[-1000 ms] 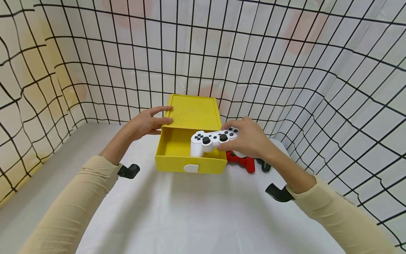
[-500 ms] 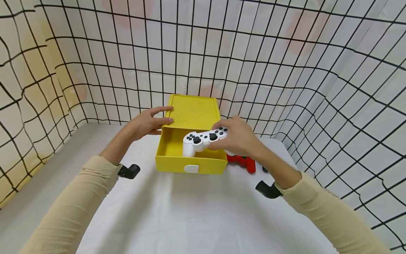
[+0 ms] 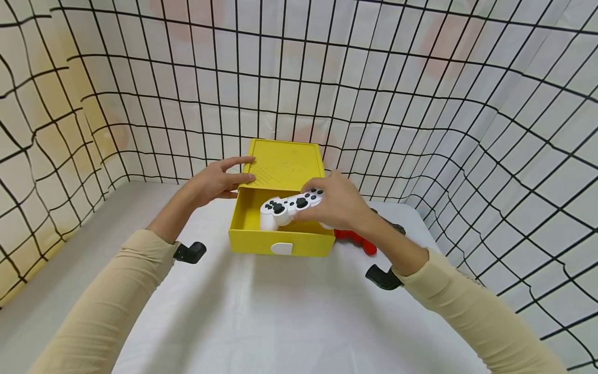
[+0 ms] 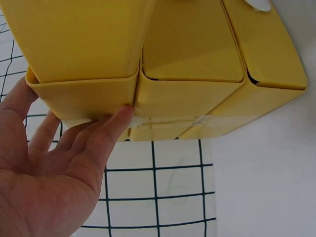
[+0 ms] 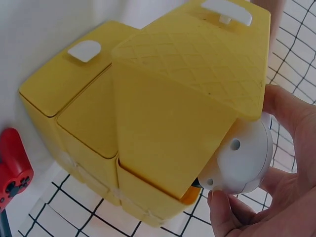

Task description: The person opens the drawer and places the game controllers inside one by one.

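Our right hand (image 3: 337, 203) grips a rounded white controller (image 3: 288, 205), partly inside the square-edged yellow drawer (image 3: 252, 243).
Our left hand (image 3: 212, 182), fingers extended, touches the boxy cabinet (image 3: 287, 165); room shows beside the drawer's left wall (image 3: 239, 210).

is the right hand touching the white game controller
Touching: the right wrist view shows the right hand gripping the white game controller, its digits against the shell.

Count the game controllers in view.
3, the last probable: a white controller in the right hand, a red one beside the yellow box, and a dark one mostly hidden by the right forearm.
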Demonstrator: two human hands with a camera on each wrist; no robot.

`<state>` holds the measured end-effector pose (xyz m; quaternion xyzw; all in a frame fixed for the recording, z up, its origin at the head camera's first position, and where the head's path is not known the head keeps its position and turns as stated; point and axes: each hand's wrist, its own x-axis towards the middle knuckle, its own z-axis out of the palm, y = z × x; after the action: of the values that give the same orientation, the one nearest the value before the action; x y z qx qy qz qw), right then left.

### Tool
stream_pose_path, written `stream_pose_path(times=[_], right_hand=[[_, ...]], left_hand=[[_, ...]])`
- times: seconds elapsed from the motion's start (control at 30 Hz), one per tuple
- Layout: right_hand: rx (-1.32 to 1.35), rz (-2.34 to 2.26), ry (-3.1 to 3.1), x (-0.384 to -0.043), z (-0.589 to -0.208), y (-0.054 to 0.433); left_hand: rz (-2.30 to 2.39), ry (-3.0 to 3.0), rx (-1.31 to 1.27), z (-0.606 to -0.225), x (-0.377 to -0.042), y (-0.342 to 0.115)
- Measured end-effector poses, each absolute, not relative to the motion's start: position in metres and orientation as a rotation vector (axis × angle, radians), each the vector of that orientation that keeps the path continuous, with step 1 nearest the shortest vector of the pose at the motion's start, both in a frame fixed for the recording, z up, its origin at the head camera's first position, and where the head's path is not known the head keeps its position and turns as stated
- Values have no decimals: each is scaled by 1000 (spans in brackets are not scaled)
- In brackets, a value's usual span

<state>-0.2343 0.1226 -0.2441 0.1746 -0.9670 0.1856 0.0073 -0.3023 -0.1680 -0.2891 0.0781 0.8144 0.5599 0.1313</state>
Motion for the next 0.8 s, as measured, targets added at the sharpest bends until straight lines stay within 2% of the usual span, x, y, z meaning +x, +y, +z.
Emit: stream_pose_path(times=[0.8], right_hand=[[577,610,-2987,-233,-248,109]], left_hand=[[1620,2370,242,-289,-300,-168]])
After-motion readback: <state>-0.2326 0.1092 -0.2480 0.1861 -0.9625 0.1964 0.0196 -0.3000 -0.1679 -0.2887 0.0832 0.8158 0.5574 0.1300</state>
